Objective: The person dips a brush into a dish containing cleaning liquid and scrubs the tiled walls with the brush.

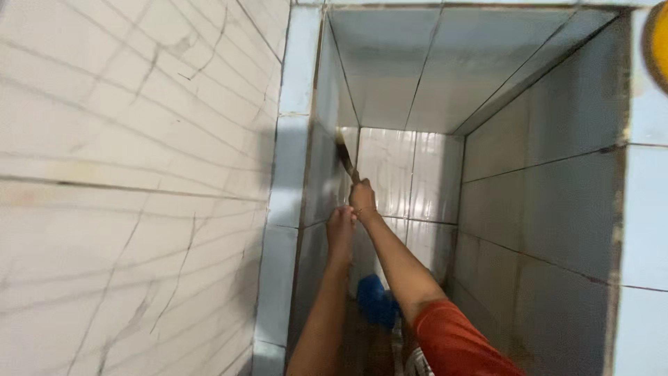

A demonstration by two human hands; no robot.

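Right hand (pixel 362 198) is clamped on the handle of a brush (pixel 344 154), bristles above it against the tiled recess wall (pixel 321 174). Left hand (pixel 341 230) sits just below, touching the right wrist; its grip cannot be told.

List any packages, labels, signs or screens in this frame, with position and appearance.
None of these shows in the frame.
Brush: in the right hand, bristles against the left wall of the tiled recess.
Left hand: just below the right, flat on that wall.
Blue thing: low in the recess, partly behind the arms; too unclear to call a package.
Yellow round thing: cut off at the top right edge.
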